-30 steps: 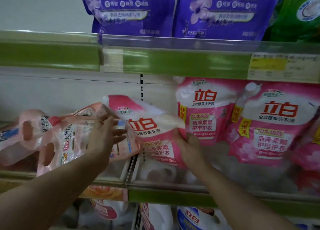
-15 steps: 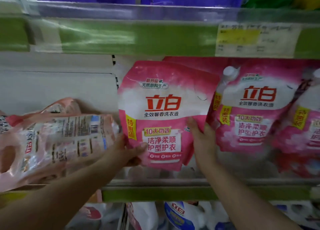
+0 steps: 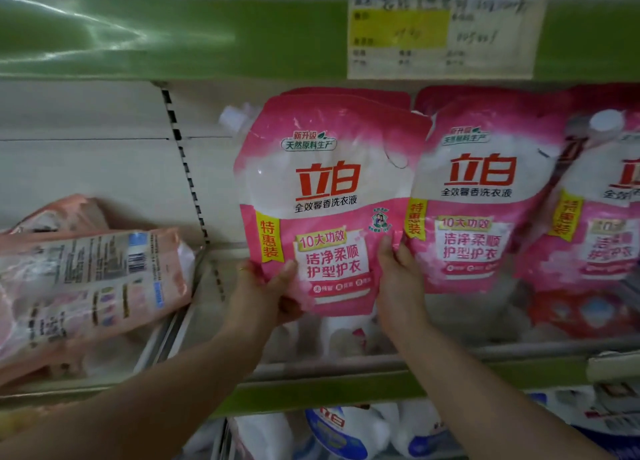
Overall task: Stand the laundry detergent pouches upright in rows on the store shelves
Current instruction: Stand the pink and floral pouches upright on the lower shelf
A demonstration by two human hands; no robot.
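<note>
Since half a second ago, the pink detergent pouch (image 3: 325, 203) has come more squarely upright and the view has closed in on the shelf. A person grips the pouch by its lower corners, the left hand (image 3: 268, 291) closed on the bottom left with the thumb across the front, the right hand (image 3: 398, 283) clasping the bottom right edge. Held low like this, the soft bag can be steered by its base into the row (its spout cap (image 3: 231, 115) points up and to the left). It is at the left end of the row, its right edge overlapping the neighbouring upright pouch (image 3: 481, 189); whether its base touches the shelf floor (image 3: 207, 307) is hidden by the hands. To the left, paler pouches (image 3: 90, 286) lie flat on their sides, likely awaiting the same treatment. A price label (image 3: 443, 33) sits on the green rail above.
</note>
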